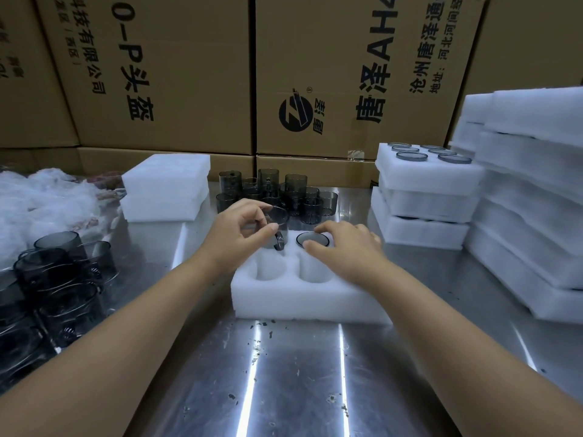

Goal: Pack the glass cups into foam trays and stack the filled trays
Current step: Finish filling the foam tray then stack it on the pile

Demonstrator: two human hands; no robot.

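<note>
A white foam tray (303,298) lies on the steel table in front of me, its two near holes bare. My left hand (243,231) grips a smoky glass cup (279,222) by the rim, tilted over the tray's far left hole. In the far right hole sits another glass cup (313,239), and my right hand (344,244) rests on its rim with thumb and fingers spread round it. Loose glass cups (277,190) stand clustered behind the tray. A filled tray (426,171) tops a stack at the right.
More glass cups (56,279) crowd the table's left edge, beside a heap of white wrapping (47,197). Two empty foam trays (165,187) are piled at back left. Tall foam tray stacks (530,200) fill the right. Cardboard boxes (315,74) wall off the back.
</note>
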